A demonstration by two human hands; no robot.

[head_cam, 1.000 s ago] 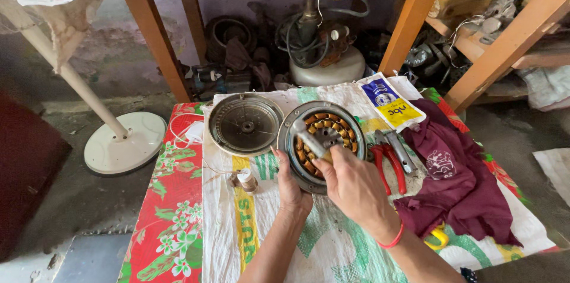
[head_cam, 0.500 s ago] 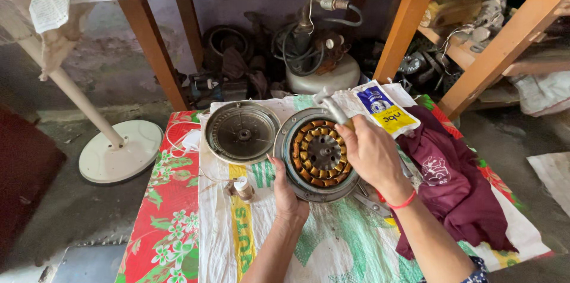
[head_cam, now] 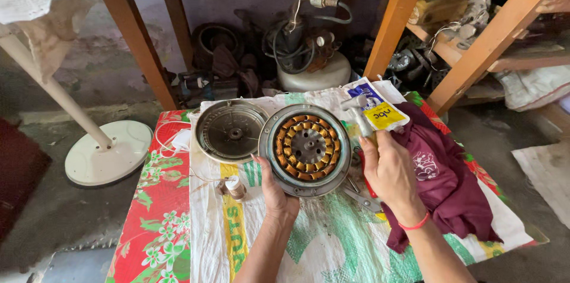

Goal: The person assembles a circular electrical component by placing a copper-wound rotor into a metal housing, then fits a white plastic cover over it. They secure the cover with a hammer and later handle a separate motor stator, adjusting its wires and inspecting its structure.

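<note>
Down on a low table, the left hand (head_cam: 274,191) holds the near edge of a round motor housing (head_cam: 306,149), thumb on the rim and fingers curled under it, so the grip is closed on the metal. The housing lies flat near the middle of the table, open side up, with a ring of copper coils (head_cam: 287,139) around a grey centre plate. It rests on a white woven sack (head_cam: 309,241) with green and yellow print, which is spread over a red flowered cloth (head_cam: 157,223).

The right hand (head_cam: 389,170) is just to the right of the housing, fingers wrapped tightly round the handle of a small hammer (head_cam: 358,111). The hammer's metal head points up and away, above the housing's far right edge and not touching it.

Just left of the housing, touching or nearly touching its rim, lies a round metal cover (head_cam: 230,132), hollow side up. A small spool of thin wire (head_cam: 233,186) stands near the left wrist. A dark red cloth (head_cam: 442,188) is bunched on the right side of the table, and a blue and yellow packet (head_cam: 377,108) lies behind the hammer. Off the table to the left, on the floor, stands a white round fan base (head_cam: 107,155) with a slanting pole.
</note>
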